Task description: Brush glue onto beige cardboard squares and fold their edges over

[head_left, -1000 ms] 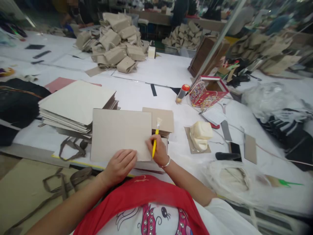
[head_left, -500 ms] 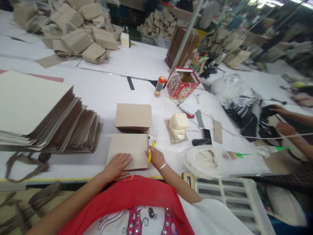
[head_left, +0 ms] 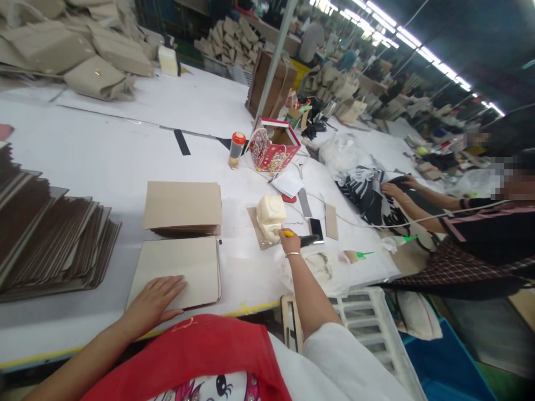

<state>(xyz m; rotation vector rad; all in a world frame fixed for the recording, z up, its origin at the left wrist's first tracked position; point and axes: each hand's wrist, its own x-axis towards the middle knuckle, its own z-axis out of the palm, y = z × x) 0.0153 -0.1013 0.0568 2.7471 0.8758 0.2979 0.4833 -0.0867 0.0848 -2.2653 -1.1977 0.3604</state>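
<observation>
My left hand [head_left: 161,299] lies flat, fingers spread, on the front stack of pale board panels [head_left: 179,264]. Behind that stack sits a second stack of tan panels [head_left: 183,203]. My right hand [head_left: 289,241] is closed around a yellow-handled brush [head_left: 287,233], at the near side of a cream-coloured plastic container [head_left: 271,210]. The brush's tip is hidden at the container's lower opening. Under the container lies a piece of brown board [head_left: 253,216].
A tall pile of brown-edged boards [head_left: 54,239] stands at left. Beyond my right hand are a phone [head_left: 316,229], a crumpled plastic bag [head_left: 320,267] and a red patterned box [head_left: 273,147]. A co-worker [head_left: 472,223] handles black-and-white material at right. A white slatted rack [head_left: 363,317] adjoins the table edge.
My right hand has moved with the brush from the front stack's right edge to the cream container. My left hand stays on the stack. The view has swung right.
</observation>
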